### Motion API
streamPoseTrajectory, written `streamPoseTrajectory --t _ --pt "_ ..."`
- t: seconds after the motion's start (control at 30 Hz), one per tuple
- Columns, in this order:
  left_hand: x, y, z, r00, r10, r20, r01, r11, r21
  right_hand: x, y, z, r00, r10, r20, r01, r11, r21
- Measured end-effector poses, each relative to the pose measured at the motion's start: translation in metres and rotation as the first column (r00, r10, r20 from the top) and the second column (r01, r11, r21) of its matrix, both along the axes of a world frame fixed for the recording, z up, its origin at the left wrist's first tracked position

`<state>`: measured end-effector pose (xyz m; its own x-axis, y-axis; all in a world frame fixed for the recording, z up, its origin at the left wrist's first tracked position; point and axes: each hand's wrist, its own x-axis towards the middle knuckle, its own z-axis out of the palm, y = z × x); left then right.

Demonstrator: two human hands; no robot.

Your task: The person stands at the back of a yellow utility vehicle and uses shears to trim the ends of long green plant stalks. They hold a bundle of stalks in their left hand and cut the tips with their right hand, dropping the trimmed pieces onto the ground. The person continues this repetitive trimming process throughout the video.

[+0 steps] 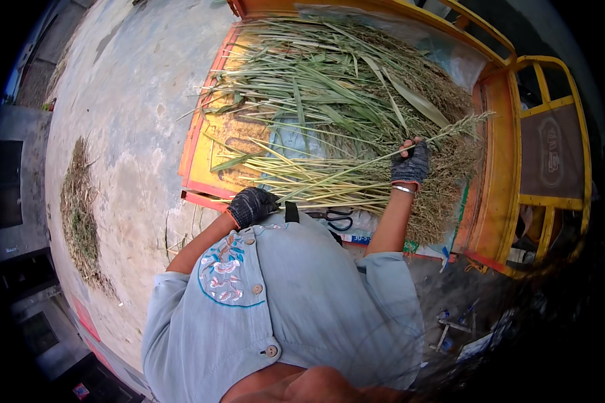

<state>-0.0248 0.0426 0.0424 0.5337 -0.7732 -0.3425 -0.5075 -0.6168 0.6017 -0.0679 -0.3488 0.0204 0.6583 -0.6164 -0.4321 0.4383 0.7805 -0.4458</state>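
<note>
A long green grass stalk (343, 172) with a feathery seed head slants across the front of the cargo bed. My right hand (410, 163), in a dark grey knitted glove with bare fingertips, is closed round it just below the seed head. My left hand (252, 205), gloved alike, is closed at the stalk's lower end, close to my body; its fingertips are partly hidden. Beneath the stalk lies a loose layer of pale cut stems (316, 183), their brown seed heads pointing right. Behind it spreads a thicker heap of green stalks (343, 84). Black-handled scissors (336, 219) rest near my waist.
The bed's orange-yellow edge (198, 151) runs along the left, with a yellow rail frame (551, 201) on the right. Clear plastic sheeting (460, 64) lines the back. On the concrete floor (134, 134) at left lies a strip of dried plant scraps (79, 215).
</note>
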Motion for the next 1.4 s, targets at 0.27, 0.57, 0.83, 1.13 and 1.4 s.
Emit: streamPoseTrajectory --t 0.27,0.57,0.83,1.13,1.4 --pt "-0.006 -0.019 -0.003 0.994 -0.031 0.109 0.021 0.996 0.09 0.008 0.102 0.016 0.794 0.369 -0.483 -0.432 0.902 -0.02" --pt "-0.001 -0.017 -0.005 0.994 0.083 -0.076 -0.086 0.996 -0.031 0.008 0.092 0.006 0.909 0.359 0.211 -0.375 0.926 0.041" --pt "0.052 0.105 -0.051 0.774 0.433 0.461 -0.593 0.751 0.29 0.003 0.071 0.007 0.928 0.19 0.321 -0.177 0.982 -0.07" --pt "0.028 0.045 0.039 0.952 0.26 0.164 -0.252 0.965 -0.07 0.012 0.095 0.013 0.823 0.299 0.482 -0.293 0.952 -0.09" --pt "0.003 0.009 0.036 0.697 0.195 -0.69 -0.341 0.937 -0.08 0.028 0.109 0.017 0.824 0.362 0.436 -0.39 0.92 -0.026"
